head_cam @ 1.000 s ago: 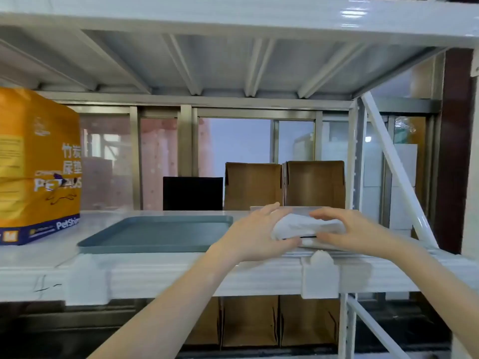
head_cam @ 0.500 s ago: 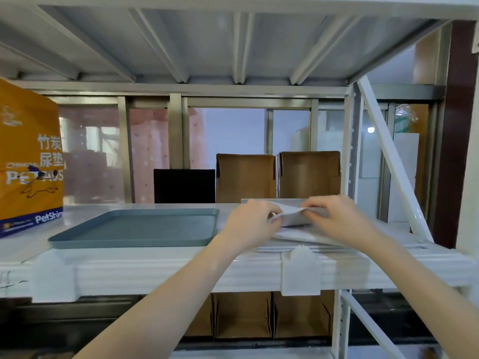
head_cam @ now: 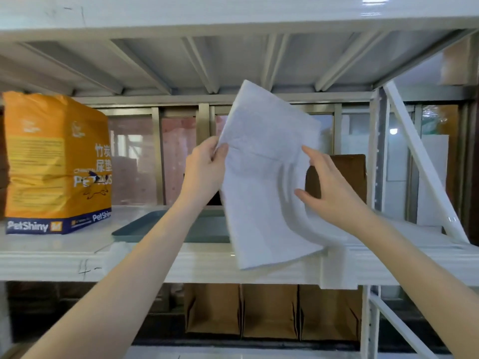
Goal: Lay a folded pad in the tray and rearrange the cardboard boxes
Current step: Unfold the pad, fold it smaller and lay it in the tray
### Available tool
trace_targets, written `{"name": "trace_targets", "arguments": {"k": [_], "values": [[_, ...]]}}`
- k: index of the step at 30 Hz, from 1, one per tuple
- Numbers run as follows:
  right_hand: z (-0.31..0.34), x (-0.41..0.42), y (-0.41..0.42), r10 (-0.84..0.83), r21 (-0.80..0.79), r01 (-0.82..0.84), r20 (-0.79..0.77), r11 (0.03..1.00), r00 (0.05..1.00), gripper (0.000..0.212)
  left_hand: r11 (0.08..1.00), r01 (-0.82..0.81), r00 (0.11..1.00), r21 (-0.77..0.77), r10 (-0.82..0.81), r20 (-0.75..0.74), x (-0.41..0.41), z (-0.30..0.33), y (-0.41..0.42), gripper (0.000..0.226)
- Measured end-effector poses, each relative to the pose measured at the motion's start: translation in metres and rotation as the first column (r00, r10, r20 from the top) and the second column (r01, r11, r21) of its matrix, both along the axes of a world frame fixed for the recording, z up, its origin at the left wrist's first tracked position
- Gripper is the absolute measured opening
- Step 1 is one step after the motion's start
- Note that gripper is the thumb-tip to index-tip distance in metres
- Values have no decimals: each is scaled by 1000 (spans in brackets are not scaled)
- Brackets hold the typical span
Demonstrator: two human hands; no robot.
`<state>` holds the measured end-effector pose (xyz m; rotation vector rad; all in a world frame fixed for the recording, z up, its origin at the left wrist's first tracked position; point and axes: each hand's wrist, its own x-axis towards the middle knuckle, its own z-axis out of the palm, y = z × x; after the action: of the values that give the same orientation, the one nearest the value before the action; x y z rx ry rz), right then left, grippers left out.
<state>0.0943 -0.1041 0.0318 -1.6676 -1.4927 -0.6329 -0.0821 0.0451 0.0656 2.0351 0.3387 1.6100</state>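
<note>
A white pad (head_cam: 261, 177) hangs partly unfolded in the air above the shelf, tall and tilted. My left hand (head_cam: 204, 169) pinches its upper left edge. My right hand (head_cam: 326, 190) is at its right side with fingers spread, touching the pad's edge. A grey-blue tray (head_cam: 160, 226) lies flat on the shelf below and left of the pad, its right part hidden behind it. One brown cardboard box (head_cam: 350, 174) stands at the back right, partly behind my right hand. Any other box on this shelf is hidden by the pad.
An orange PetShiny pad bag (head_cam: 57, 161) stands at the shelf's left. The white shelf edge (head_cam: 207, 263) runs across the front, with a diagonal brace (head_cam: 425, 161) at the right. Several open cardboard boxes (head_cam: 269, 312) stand on the lower level.
The pad has been lifted off the shelf's right part and has opened out from a small folded bundle into a long hanging sheet. Both hands rose with it.
</note>
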Motion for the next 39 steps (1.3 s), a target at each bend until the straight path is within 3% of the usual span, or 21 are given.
{"name": "trace_targets", "arguments": {"k": [5,11,14,17,22,26,28,29,32,35,39], "values": [[6,-53,9,24,20,-23,-67,1000,997,75,979,129,990,-155,-117,84,-63,2,14,17],[4,-130,19,116,100,-92,-266,991,957,77,968,167,985,-188,-154,84,-151,-27,33,15],[0,-169,20,184,150,-138,-354,979,917,65,969,142,988,-205,-125,92,-190,-52,35,14],[-8,-202,27,144,167,-94,-319,981,937,44,966,98,992,-237,-76,103,-226,-76,36,19],[-28,-252,31,95,135,-77,-134,988,986,8,979,-37,999,-199,40,11,-271,-114,42,30],[-45,-279,29,37,86,-36,-7,996,999,10,986,-126,985,-109,111,-134,-298,-139,39,47],[-47,-290,27,34,80,-37,31,996,999,12,986,-155,966,-61,138,-220,-307,-147,34,33],[-47,-296,27,39,69,-42,47,997,998,12,990,-132,960,-56,113,-255,-311,-149,32,32],[-47,-313,27,48,-11,-47,112,999,993,15,996,-86,929,26,90,-359,-317,-149,25,63],[-48,-327,28,53,-102,-37,160,994,986,17,990,26,895,136,38,-444,-314,-141,12,65],[-50,-336,23,78,-229,-42,150,972,986,16,980,197,808,4,-160,-568,-304,-132,-5,58]]}}
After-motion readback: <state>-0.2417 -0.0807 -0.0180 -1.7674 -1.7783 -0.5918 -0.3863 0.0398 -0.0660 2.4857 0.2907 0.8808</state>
